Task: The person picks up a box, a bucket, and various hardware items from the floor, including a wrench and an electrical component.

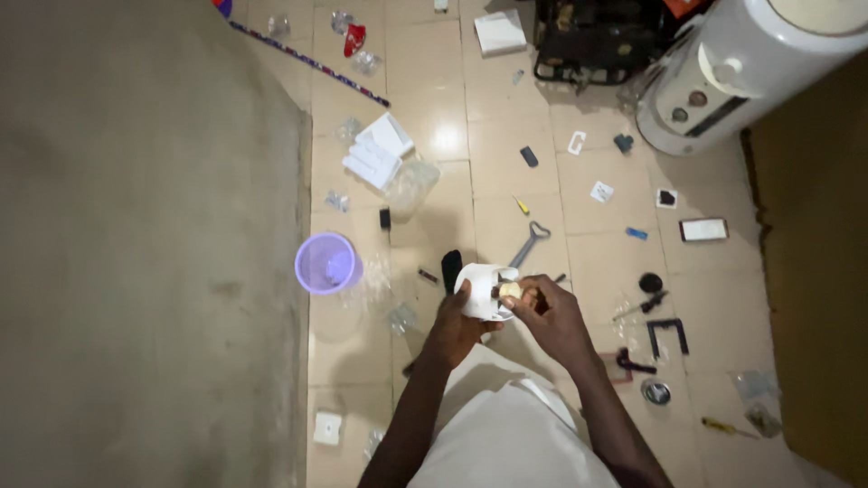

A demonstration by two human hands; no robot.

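A makeshift repair workspace on a home's tiled floor (452, 117), strewn with a wrench (529, 242), screwdrivers (723, 427) and small electrical parts (601, 192).

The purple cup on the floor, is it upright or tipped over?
Upright: the purple cup shows its round open mouth to the camera. Something pale lies inside.

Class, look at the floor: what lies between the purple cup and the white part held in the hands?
In the head view, crumpled clear plastic wrappers lie on the tiles between the purple cup and the white part.
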